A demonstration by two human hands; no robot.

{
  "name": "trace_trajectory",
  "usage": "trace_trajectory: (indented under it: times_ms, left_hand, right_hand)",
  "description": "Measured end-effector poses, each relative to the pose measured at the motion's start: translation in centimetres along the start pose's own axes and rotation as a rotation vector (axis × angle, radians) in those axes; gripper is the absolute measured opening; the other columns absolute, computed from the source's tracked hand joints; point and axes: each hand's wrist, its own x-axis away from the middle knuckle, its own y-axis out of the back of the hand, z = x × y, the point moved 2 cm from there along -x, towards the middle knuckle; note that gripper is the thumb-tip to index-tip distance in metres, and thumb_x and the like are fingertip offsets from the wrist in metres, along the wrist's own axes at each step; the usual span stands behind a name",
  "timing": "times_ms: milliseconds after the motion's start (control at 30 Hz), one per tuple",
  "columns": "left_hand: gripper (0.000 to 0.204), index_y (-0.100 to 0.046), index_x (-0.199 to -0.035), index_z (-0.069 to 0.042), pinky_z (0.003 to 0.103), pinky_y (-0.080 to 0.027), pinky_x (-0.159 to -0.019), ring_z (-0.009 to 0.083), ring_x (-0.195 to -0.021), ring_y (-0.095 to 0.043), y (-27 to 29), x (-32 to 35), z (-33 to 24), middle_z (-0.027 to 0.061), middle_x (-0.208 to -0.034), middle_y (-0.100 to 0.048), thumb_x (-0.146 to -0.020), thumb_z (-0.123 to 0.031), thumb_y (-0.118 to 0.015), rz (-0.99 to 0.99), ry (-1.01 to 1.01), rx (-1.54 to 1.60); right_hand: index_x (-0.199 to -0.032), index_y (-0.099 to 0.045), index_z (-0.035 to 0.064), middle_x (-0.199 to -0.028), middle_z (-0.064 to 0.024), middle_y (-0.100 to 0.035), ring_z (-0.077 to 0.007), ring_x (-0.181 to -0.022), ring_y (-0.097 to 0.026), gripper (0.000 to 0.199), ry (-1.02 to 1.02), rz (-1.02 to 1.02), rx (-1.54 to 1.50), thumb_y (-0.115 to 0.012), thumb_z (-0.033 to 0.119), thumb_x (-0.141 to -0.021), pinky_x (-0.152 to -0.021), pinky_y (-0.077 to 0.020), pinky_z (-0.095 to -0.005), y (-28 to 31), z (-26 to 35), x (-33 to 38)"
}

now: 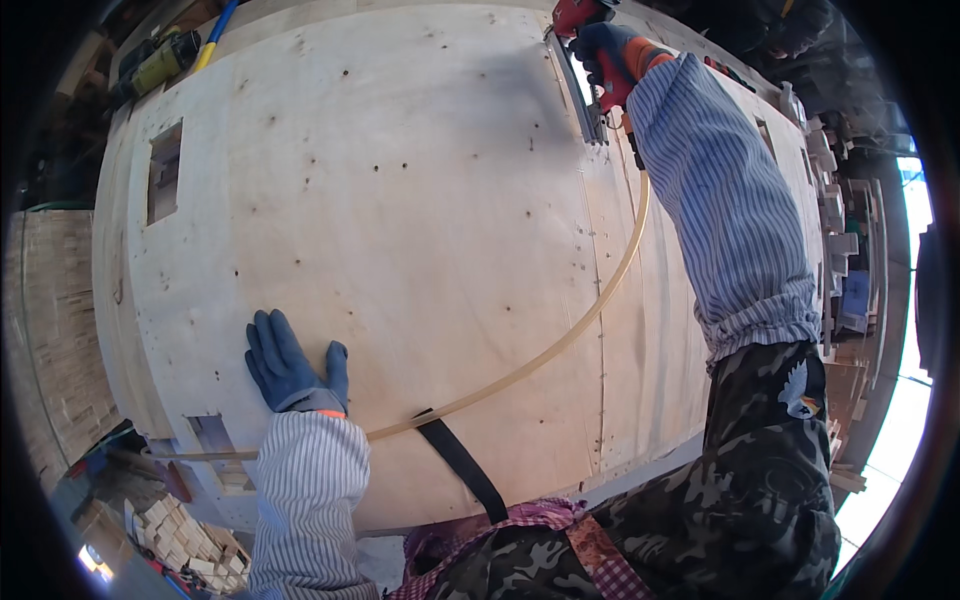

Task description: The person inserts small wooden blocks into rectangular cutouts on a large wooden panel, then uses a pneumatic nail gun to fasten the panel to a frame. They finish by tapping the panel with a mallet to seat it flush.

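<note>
- Nail gun [616, 92], red, over the far right part of the wooden panel [420, 240]; I cannot tell whether its tip touches.
- Right grip [612, 55], gloved, closed around the nail gun's handle.
- Left grip [290, 372], gloved, open, palm down on the panel.
- Pale hose [600, 306], curving from the nail gun across the panel, under the left sleeve [310, 470].
- Black strap [465, 468], near the panel's near edge.

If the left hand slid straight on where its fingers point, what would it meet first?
Probably the upper-left cutout in the panel; fisheye bending leaves the left hand's exact line unsure.
</note>
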Motion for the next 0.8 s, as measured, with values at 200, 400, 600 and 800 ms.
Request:
trace_trajectory:
  times_ms: [200, 400, 600, 800]
  left_hand:
    - [0.081, -0.016, -0.142, -0.003, 0.047, -0.015, -0.110, 0.0336, -0.136, -0.018, 0.4, -0.1, -0.3, 0.0192, -0.147, -0.018, -0.080, -0.027, -0.063, 0.059, 0.023, 0.001]
    - [0.087, -0.018, -0.142, -0.004, 0.049, -0.017, -0.109, 0.0351, -0.135, -0.020, 0.7, -0.3, -0.4, 0.0192, -0.146, -0.021, -0.076, -0.035, -0.065, 0.064, 0.036, -0.015]
    - [0.088, -0.017, -0.142, -0.004, 0.050, -0.018, -0.108, 0.0357, -0.135, -0.020, 0.5, -0.3, -0.3, 0.0195, -0.146, -0.021, -0.075, -0.034, -0.066, 0.064, 0.023, -0.025]
    - [0.085, -0.012, -0.143, -0.005, 0.047, -0.014, -0.110, 0.0335, -0.137, -0.016, 0.5, -0.3, -0.3, 0.0178, -0.148, -0.015, -0.080, -0.027, -0.063, 0.090, 0.028, -0.010]
  right_hand:
    - [-0.074, -0.053, 0.0065, -0.059, -0.0037, -0.048, -0.0155, -0.049, -0.045, 0.015, 0.141, -0.147, 0.033, -0.059, 0.021, -0.072, -0.049, -0.0408, -0.0327, 1.0, 1.5, -1.6]
    - [-0.073, -0.053, 0.0063, -0.058, -0.0041, -0.047, -0.0160, -0.048, -0.045, 0.016, 0.062, -0.060, 0.056, -0.058, 0.022, -0.073, -0.049, -0.0407, -0.0325, 0.6, 1.9, -3.8]
    - [-0.073, -0.053, 0.0061, -0.058, -0.0044, -0.047, -0.0165, -0.047, -0.045, 0.017, -0.005, -0.005, 0.156, -0.058, 0.022, -0.073, -0.049, -0.0405, -0.0323, 0.9, 2.0, -4.6]
    - [-0.071, -0.057, 0.0020, -0.058, -0.0093, -0.052, -0.0208, -0.047, -0.047, 0.013, -0.001, -0.013, 0.043, -0.057, 0.015, -0.072, -0.047, -0.0391, -0.0386, 1.0, 2.2, -4.9]
